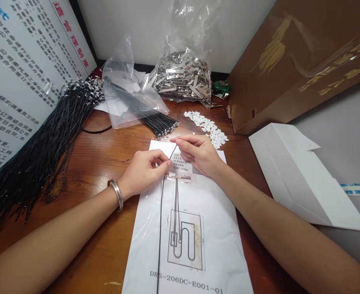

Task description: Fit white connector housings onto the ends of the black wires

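A thin black wire [160, 220] runs up over a printed drawing sheet [225, 228] from the lower edge of the view. My left hand [146, 169] pinches this wire between thumb and fingertips, near the top of the sheet. Just beyond, my right hand [200, 153] has its thumb and forefinger closed at the wire's upper end; whatever tip sits between them is too small to make out. Small white connector housings [209, 126] lie loose on the table behind my right hand. A bundle of black wires with bare metal ends [159, 122] lies beyond my hands.
A large bundle of black wires with white ends [45, 147] covers the left side. Behind stand a clear bag of metal pieces [182, 77] and a green tape measure [221, 88]. A brown box [290, 61] and folded white card [302, 175] flank the right.
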Demonstrator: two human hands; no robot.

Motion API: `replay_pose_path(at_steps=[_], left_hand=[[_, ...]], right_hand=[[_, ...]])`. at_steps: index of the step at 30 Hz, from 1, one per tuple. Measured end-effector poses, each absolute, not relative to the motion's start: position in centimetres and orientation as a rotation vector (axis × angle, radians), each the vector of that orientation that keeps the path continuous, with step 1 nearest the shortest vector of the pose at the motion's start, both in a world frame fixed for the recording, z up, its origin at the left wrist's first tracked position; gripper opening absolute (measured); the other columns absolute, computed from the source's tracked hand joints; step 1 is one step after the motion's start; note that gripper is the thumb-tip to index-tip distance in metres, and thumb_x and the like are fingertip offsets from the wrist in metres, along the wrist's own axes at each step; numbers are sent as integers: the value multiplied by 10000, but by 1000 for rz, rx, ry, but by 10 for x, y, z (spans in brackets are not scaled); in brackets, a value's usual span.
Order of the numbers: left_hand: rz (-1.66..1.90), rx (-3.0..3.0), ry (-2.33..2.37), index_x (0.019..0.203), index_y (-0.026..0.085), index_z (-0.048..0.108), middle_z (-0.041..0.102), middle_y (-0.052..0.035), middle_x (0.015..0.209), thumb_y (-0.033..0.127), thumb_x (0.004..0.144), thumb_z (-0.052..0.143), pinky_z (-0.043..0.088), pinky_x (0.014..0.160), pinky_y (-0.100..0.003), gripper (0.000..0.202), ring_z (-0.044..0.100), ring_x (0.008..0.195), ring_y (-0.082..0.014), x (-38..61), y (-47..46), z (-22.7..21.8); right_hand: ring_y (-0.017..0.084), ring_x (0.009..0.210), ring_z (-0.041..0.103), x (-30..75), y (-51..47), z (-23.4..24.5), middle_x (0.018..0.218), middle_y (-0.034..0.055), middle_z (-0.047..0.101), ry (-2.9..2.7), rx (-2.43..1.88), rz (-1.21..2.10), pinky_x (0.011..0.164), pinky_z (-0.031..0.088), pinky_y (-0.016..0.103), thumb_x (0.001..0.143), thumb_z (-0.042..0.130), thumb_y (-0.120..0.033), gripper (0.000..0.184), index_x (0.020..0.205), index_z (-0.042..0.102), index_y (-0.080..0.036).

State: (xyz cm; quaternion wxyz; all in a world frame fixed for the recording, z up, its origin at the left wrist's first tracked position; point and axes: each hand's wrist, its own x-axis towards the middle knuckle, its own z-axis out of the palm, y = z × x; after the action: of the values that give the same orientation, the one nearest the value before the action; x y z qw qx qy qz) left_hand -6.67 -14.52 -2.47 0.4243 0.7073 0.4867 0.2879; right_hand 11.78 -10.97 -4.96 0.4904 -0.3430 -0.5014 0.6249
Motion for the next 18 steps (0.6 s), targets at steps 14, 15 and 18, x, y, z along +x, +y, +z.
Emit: replay_pose_path(at_steps=[14,15,18], left_hand=[[708,1457,907,828,138,683,681,-1,624,313,831,679,430,604,-220,175,589,585,-99,-78,-140,-16],[718,1447,911,818,139,678,675,2,613,313,826,685,420,588,-215,175,579,570,-94,-78,-139,-17],[724,1443,939,789,138,669,650,13,579,301,817,695,396,552,-205,168,554,533,-82,-77,-139,-18]], right_hand=[[35,405,240,118,-112,-41,472,-101,392,-1146,-789,1612,418,124,236,762,767,-469,298,890,725,-202],[33,406,242,118,-112,-41,473,-101,392,-1155,-800,1613,418,121,237,757,770,-472,313,895,728,-194],[33,409,244,117,-112,-40,468,-104,372,-1160,-832,1615,416,119,241,736,786,-463,323,875,732,-176]])
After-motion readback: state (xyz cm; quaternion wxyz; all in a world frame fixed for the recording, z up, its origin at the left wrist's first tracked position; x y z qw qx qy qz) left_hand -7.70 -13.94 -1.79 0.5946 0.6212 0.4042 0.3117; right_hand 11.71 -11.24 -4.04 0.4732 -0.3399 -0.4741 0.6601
